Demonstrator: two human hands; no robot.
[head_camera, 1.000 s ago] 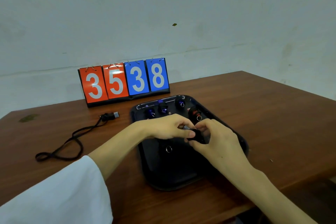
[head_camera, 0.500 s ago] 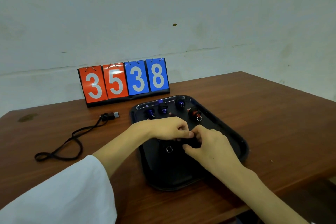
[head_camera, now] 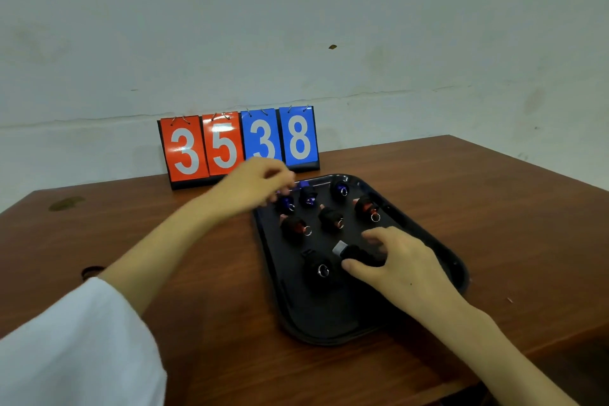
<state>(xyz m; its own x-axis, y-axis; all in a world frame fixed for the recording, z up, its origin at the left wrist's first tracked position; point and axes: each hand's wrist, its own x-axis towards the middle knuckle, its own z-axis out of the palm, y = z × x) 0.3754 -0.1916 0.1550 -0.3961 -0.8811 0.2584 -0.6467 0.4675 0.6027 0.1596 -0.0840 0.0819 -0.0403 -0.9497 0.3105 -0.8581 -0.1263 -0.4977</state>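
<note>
With the right hand (head_camera: 392, 262) pinching a small black piece (head_camera: 357, 253) over the tray (head_camera: 459, 277) and the left hand (head_camera: 253, 184) curled near the blue pieces (head_camera: 309, 199), its grip unclear, crowded neighbours may get knocked.

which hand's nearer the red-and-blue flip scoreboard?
Left. Left hand hovers just in front of the red-and-blue flip scoreboard; right hand sits farther back, over the black plastic tray.

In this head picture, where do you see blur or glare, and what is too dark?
Head view: motion smears the left hand; glare lies on the red scoreboard cards; small dark pieces merge with the black tray; the right hand, gripping a black piece, looks sharper.
</note>
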